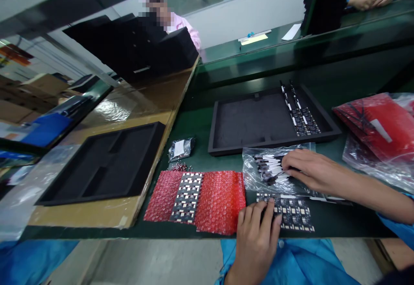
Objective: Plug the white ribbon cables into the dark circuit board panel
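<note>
My left hand [258, 233] rests at the table's front edge, its fingers laid over the left end of a dark circuit board panel [296, 216]. Beyond it, my right hand [302, 168] reaches in from the right over a clear plastic bag [252, 177]. Its fingertips are closed together at a pile of small black-and-white parts [270, 166] on the bag; what they hold is hidden. Left of my left hand lies red bubble wrap [216, 201] with another board panel [186, 196] on it.
A black foam tray [249, 121] holds strips and boards at its right. Another black tray [106, 160] lies on cardboard at left. Behind the bubble wrap is a small silvery bag [181, 148]. Red packages [381, 125] lie at right. A person in pink [187, 28] is across the table.
</note>
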`<action>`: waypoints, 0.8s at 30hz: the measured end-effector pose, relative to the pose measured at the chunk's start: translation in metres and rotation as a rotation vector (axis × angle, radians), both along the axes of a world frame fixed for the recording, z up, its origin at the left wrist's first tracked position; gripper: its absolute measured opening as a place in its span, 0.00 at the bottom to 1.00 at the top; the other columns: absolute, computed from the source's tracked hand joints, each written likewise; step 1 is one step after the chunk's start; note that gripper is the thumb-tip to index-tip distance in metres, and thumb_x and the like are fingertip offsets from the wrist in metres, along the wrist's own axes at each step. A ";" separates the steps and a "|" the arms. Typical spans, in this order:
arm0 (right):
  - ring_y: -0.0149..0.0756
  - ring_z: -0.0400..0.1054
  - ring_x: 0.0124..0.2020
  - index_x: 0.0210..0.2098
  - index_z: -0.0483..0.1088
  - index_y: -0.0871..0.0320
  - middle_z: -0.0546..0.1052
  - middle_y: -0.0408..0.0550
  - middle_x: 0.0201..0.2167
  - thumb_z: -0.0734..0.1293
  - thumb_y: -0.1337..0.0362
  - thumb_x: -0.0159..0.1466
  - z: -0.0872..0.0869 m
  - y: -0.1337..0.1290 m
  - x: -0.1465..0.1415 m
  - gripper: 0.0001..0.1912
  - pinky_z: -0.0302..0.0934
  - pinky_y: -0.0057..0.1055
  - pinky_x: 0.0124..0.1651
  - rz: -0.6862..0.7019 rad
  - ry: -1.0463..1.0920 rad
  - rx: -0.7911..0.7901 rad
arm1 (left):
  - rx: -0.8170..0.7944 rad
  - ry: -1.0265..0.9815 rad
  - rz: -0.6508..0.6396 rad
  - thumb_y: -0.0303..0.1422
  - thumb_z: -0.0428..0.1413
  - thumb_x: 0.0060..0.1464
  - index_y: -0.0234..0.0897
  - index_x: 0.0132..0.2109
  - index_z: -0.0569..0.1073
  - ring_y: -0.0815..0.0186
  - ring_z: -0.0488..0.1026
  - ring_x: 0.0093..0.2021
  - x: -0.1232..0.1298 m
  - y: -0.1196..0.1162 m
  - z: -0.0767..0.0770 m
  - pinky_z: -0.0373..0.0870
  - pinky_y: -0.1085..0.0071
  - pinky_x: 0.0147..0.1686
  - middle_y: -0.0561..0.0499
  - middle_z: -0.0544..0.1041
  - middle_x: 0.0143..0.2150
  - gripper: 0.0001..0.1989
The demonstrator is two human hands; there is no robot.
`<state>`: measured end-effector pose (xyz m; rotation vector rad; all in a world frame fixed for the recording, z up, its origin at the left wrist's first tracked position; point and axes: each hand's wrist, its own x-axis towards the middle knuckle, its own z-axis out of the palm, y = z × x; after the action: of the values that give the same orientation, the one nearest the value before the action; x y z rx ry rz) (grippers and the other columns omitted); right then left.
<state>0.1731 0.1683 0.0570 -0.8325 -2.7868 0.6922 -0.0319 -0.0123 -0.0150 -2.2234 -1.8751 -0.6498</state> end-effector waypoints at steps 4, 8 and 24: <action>0.43 0.76 0.45 0.49 0.73 0.55 0.82 0.50 0.43 0.59 0.63 0.78 -0.002 0.004 0.004 0.11 0.68 0.39 0.49 -0.087 0.057 -0.023 | 0.014 -0.001 0.001 0.45 0.54 0.64 0.48 0.60 0.70 0.67 0.75 0.45 0.001 0.000 0.000 0.75 0.67 0.43 0.55 0.78 0.48 0.20; 0.47 0.77 0.55 0.60 0.72 0.55 0.82 0.53 0.55 0.59 0.57 0.77 0.000 0.011 0.006 0.18 0.70 0.40 0.55 -0.161 0.130 -0.039 | 0.031 -0.026 -0.001 0.45 0.54 0.64 0.48 0.60 0.70 0.66 0.76 0.45 0.001 0.000 0.001 0.75 0.66 0.42 0.54 0.79 0.47 0.20; 0.35 0.64 0.32 0.36 0.68 0.51 0.70 0.37 0.29 0.57 0.45 0.77 0.016 -0.031 -0.007 0.21 0.57 0.32 0.38 -0.186 0.197 -0.691 | 0.032 -0.184 -0.019 0.39 0.53 0.66 0.46 0.59 0.70 0.68 0.76 0.44 -0.006 -0.006 0.012 0.73 0.68 0.43 0.55 0.79 0.47 0.17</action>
<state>0.1665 0.1369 0.0729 -1.0325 -2.2502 1.6335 -0.0376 -0.0179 -0.0031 -2.2319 -1.9122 -0.9102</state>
